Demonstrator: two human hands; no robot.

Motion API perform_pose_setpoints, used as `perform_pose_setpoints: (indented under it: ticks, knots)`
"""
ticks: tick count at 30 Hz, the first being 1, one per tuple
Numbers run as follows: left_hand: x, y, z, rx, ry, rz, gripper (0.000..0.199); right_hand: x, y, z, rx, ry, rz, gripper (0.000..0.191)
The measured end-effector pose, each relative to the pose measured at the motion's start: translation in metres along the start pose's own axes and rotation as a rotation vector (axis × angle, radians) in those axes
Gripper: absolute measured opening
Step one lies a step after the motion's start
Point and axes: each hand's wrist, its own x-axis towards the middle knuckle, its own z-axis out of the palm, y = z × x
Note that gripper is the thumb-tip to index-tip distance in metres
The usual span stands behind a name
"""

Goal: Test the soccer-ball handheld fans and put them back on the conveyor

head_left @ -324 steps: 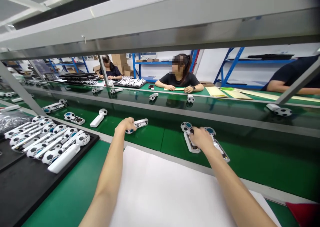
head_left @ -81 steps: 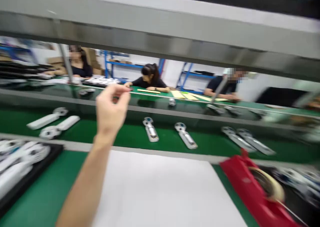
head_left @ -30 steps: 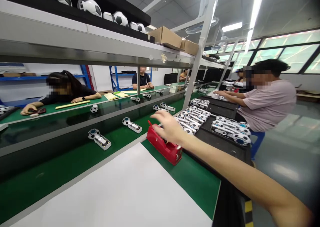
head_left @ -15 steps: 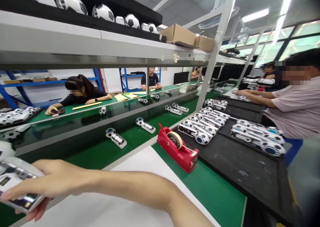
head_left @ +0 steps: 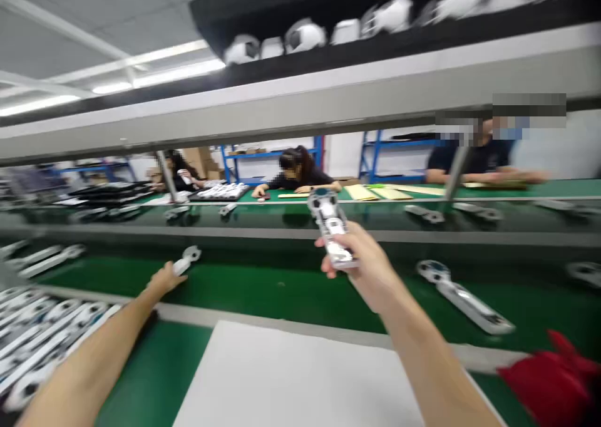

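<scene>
My right hand (head_left: 369, 261) is closed around the handle of a white football-patterned device (head_left: 331, 226), raised over the green belt. The device's open side faces up and shows parts inside, and its round head points away from me. Farther left, my left hand (head_left: 164, 280) reaches across the belt, its fingers closed on the near end of another white football-patterned device (head_left: 184, 263). Blur hides the exact grip there. A similar open device (head_left: 464, 295) lies on the belt to the right of my right hand.
White paper (head_left: 291, 377) covers the bench before me. Rows of devices (head_left: 42, 333) fill the left side. A red tape dispenser (head_left: 549, 377) stands at lower right. Overhead runs a shelf beam (head_left: 282, 111) holding football-patterned parts. Several people sit across the line.
The view has swung left. My right hand still holds its device, now near mid-view and over the belt. My left hand has come into view, gripping another device on the left.
</scene>
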Motion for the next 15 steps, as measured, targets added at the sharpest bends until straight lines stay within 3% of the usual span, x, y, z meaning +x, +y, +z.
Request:
perform_pose_setpoints:
  ticks: [3, 7, 10, 15]
  knots:
    - [-0.005, -0.026, -0.013, -0.180, 0.063, -0.225, 0.041, -0.003, -0.007, -0.007, -0.119, 0.066, -0.032, 0.038]
    - [-0.001, -0.009, -0.006, -0.558, -0.039, -0.291, 0.038, -0.007, -0.016, -0.015, -0.147, 0.034, -0.017, 0.031]
    - [-0.017, 0.014, 0.002, -0.879, -0.161, -0.214, 0.032, -0.009, -0.018, -0.014, -0.094, -0.015, -0.008, 0.032]
    - [-0.081, 0.068, 0.022, -1.322, -0.321, 0.048, 0.028, -0.017, -0.016, 0.001, -0.056, -0.079, -0.052, 0.035]
